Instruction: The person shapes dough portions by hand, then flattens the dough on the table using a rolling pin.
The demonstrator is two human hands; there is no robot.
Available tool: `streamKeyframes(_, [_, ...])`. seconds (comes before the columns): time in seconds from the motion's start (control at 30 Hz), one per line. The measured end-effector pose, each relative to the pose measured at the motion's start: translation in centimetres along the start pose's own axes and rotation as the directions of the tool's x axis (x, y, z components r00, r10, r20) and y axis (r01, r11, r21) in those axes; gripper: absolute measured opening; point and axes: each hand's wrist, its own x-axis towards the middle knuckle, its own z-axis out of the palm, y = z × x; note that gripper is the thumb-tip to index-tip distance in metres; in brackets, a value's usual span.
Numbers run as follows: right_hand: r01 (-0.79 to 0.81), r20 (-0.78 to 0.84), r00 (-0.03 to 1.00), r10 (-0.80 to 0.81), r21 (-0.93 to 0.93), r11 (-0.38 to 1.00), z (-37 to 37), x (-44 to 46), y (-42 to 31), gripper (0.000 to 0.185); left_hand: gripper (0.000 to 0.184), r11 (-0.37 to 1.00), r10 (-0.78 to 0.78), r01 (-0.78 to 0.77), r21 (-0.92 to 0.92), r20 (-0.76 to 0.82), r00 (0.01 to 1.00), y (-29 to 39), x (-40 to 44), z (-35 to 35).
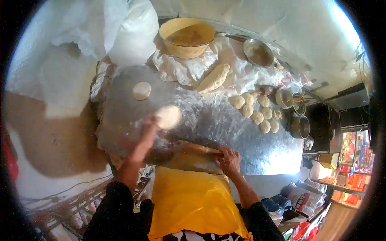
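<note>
My left hand (pixel 150 121) is blurred at the left rim of the dough disc (pixel 169 117); I can't tell whether it pinches. The disc looks light, soft and easily stretched, best taken flat-fingered under its rim. My right hand (pixel 229 161) is closed round the right end of the pin (pixel 199 149); dough balls (pixel 257 117) lie beyond it on the table (pixel 217 120).

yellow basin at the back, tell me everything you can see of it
The yellow basin is round, open and upright, with a wide rim and sides narrowing downward. Brownish patches show inside; whether food or stains, I cannot tell. It sits against crumpled whitish sheeting, right of a bulging white sack. No hand touches it.
</note>
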Motion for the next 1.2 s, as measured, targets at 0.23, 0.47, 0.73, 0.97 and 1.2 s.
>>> streamKeyframes(0.23, [-0.143,-0.173,0.976,0.132,-0.054,0.988,-2.5,-0.8,4.8,0.045,0.028,0.879,0.472,-0.445,0.169,-0.184,0.862,-6.1,6.1,-3.6])
streamKeyframes(0.47, [-0.303,-0.241,0.937,0.253,-0.197,0.932,-0.1,2.3,7.7,0.051,0.038,0.614,0.500,-0.761,0.209,0.643,0.580,5.4,1.1,21.0])
streamKeyframes(0.73, [-0.317,-0.163,0.940,0.299,-0.105,0.942,1.1,1.7,9.4,0.057,0.063,-0.004,0.399,-0.944,0.329,0.867,0.300,8.8,3.9,37.2])
streamKeyframes(0.97, [-0.320,-0.073,0.946,0.317,-0.033,0.947,0.3,1.8,8.8,0.064,0.061,0.077,0.607,-0.990,0.116,0.782,0.139,12.0,4.2,30.4])
streamKeyframes(1.2, [-0.371,-0.191,0.918,0.349,-0.095,0.924,0.0,3.0,8.7,0.055,0.057,0.206,0.620,-0.820,0.534,0.577,0.532,-1.9,0.4,16.6])
